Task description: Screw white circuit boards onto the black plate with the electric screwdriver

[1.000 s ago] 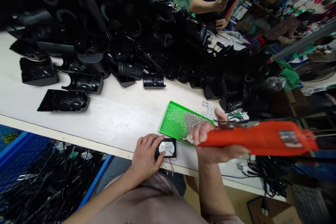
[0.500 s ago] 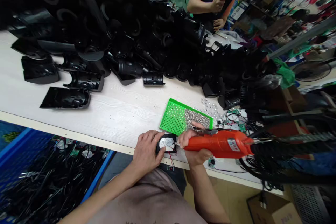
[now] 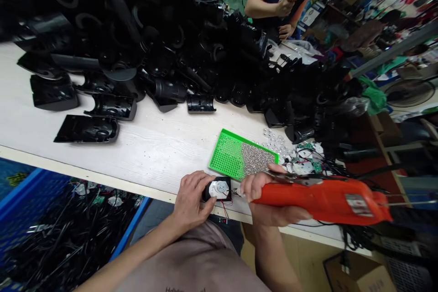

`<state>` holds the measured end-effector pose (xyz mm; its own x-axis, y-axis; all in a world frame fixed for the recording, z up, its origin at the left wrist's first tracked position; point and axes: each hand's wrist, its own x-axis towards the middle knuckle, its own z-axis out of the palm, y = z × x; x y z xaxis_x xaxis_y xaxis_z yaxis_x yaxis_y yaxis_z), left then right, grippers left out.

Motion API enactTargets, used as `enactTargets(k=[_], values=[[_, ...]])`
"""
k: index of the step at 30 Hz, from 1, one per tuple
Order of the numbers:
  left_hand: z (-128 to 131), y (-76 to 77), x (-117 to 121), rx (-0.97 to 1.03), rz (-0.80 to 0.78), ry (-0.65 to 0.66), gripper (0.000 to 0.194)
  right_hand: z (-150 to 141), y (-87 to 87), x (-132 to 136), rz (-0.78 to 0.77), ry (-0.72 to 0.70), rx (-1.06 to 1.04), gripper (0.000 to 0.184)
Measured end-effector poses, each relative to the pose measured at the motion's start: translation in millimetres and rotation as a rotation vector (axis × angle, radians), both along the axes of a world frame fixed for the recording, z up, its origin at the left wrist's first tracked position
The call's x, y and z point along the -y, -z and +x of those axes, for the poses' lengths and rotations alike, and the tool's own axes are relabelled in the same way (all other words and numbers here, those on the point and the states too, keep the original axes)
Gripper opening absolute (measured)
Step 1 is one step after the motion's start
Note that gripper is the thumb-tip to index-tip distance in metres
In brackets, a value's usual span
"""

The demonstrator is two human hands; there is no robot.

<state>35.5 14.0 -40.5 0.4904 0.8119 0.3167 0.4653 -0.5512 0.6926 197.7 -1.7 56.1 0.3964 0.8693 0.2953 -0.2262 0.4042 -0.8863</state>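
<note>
My left hand (image 3: 194, 196) grips the left side of a small black housing (image 3: 226, 182) at the table's front edge, thumb and fingers around it. A round whitish part (image 3: 219, 189) sits in the housing, and thin red wires hang from it. In my right hand (image 3: 263, 194) is an orange electric screwdriver (image 3: 328, 198), its tip pointing left at the housing; whether the bit touches a screw I cannot tell. Just behind lies a green perforated tray (image 3: 224, 157) with a heap of small screws (image 3: 256, 159) in its right part.
Black plastic shells (image 3: 89, 128) pile across the table's back. Clear small parts (image 3: 273, 140) and circuit boards (image 3: 310, 157) lie right of the tray. A blue crate (image 3: 20, 219) of cables stands lower left. Across the table is another person (image 3: 270, 7).
The screwdriver has come up nearer the camera, and its body has swung right. My left hand and the housing stay nearly in place.
</note>
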Motion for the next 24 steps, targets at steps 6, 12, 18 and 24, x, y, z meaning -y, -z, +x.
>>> enactTargets(k=[6,12,18,24], values=[[6.3,-14.5,5.9,0.140,-0.003,-0.013,0.023,-8.8,-16.6,1.3,-0.001,-0.074,-0.064,0.068],[9.1,-16.5,11.1,0.206,-0.006,0.014,0.016,-14.4,-15.1,5.1,-0.010,-0.127,-0.096,0.068],[6.8,-17.1,13.8,0.163,-0.018,0.038,0.019,-17.5,-21.3,8.9,-0.027,-0.130,-0.087,0.065],[4.1,-25.1,14.4,0.138,0.022,0.026,0.017,-21.8,-19.9,13.3,-0.031,-0.183,-0.097,0.065]])
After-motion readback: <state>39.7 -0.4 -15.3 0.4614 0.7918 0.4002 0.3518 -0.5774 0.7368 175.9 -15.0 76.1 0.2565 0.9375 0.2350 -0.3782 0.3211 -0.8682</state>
